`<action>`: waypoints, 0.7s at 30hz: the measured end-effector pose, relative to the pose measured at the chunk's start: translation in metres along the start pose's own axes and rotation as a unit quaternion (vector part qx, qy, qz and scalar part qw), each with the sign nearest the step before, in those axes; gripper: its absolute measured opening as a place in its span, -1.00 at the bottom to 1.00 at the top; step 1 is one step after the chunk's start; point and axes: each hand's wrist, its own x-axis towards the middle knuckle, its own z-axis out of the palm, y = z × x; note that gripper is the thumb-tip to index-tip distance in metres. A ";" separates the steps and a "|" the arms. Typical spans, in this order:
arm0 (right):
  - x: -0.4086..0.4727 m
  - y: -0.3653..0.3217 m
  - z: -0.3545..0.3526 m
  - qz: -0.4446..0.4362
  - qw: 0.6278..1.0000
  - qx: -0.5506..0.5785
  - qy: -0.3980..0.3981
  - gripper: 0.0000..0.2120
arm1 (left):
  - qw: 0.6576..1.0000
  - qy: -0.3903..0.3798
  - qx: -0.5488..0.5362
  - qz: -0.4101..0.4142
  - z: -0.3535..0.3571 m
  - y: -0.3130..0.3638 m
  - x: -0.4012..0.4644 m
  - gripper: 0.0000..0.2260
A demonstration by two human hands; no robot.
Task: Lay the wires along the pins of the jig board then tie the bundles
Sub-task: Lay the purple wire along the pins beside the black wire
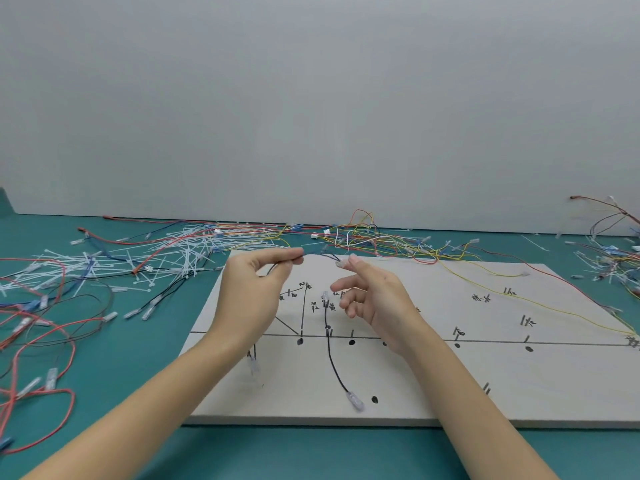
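The pale jig board (433,386) lies on the teal table, marked with black lines, dots, labels and short pins. My left hand (252,296) is raised over its far left part and pinches a thin blue wire (317,253) between thumb and fingertips. The wire runs right to a clear terminal (340,262) that touches the index fingertip of my right hand (374,296); the other right fingers are loosely curled. A black wire (330,355) with clear terminals lies down the board from the pins. A yellow wire (540,299) crosses the board's right side.
A heap of white cable ties (173,252) and red, blue and black wires covers the table at the left. Mixed coloured wires (360,233) lie behind the board and more wires (613,258) at the far right. A grey wall stands behind.
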 end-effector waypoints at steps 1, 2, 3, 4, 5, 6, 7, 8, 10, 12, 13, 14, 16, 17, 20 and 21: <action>0.000 0.000 0.001 0.014 1.000 0.017 -0.008 -0.71 | 1.000 -0.006 0.001 0.006 0.001 -0.001 -0.004 -0.73; 0.000 0.001 0.001 0.023 0.999 0.029 -0.015 -0.69 | 1.000 -0.010 0.002 0.010 0.001 -0.003 -0.007 -0.72; 0.000 0.001 0.001 0.026 0.999 0.037 -0.019 -0.70 | 1.000 -0.014 0.003 0.009 0.001 -0.005 -0.011 -0.71; 0.000 0.002 0.000 0.027 0.998 0.044 -0.019 -0.74 | 1.000 -0.019 0.006 0.004 0.000 -0.007 -0.014 -0.71; 0.000 0.002 -0.001 0.027 0.998 0.052 -0.016 -0.79 | 1.000 -0.024 0.008 -0.003 -0.001 -0.008 -0.016 -0.72; 0.000 0.002 -0.003 0.027 0.998 0.060 -0.013 -0.82 | 0.999 -0.031 0.009 -0.011 -0.001 -0.009 -0.018 -0.74; 0.000 0.002 -0.005 0.027 0.997 0.068 -0.012 -0.85 | 0.999 -0.038 0.011 -0.017 -0.002 -0.009 -0.019 -0.77; 0.001 0.002 -0.007 0.027 0.997 0.077 -0.011 -0.86 | 0.999 -0.044 0.014 -0.021 -0.002 -0.008 -0.019 -0.80; 0.001 0.001 -0.010 0.024 0.995 0.095 -0.014 -0.86 | 0.998 -0.052 0.016 -0.023 -0.002 -0.005 -0.020 -0.84; 0.002 0.001 -0.012 0.017 0.994 0.107 -0.019 -0.84 | 0.997 -0.072 0.010 -0.041 -0.003 -0.001 -0.020 -0.87; 0.002 0.001 -0.013 0.014 0.993 0.112 -0.022 -0.84 | 0.994 -0.088 0.004 -0.060 -0.003 0.000 -0.021 -0.89; 0.003 0.000 -0.013 0.013 0.993 0.116 -0.028 -0.83 | 0.991 -0.105 -0.005 -0.081 -0.003 0.001 -0.021 -0.90; 0.003 0.001 -0.013 0.014 0.991 0.123 -0.044 -0.82 | 0.983 -0.136 -0.032 -0.123 -0.002 0.002 -0.022 -0.87; 0.003 0.001 -0.014 0.016 0.991 0.123 -0.054 -0.81 | 0.978 -0.149 -0.047 -0.141 -0.001 0.003 -0.023 -0.85; 0.002 0.000 -0.014 0.023 0.989 0.117 -0.085 -0.79 | 0.966 -0.173 -0.075 -0.177 0.001 0.006 -0.024 -0.76; 0.002 0.000 -0.014 0.022 0.989 0.111 -0.092 -0.78 | 0.964 -0.175 -0.082 -0.185 0.001 0.007 -0.024 -0.74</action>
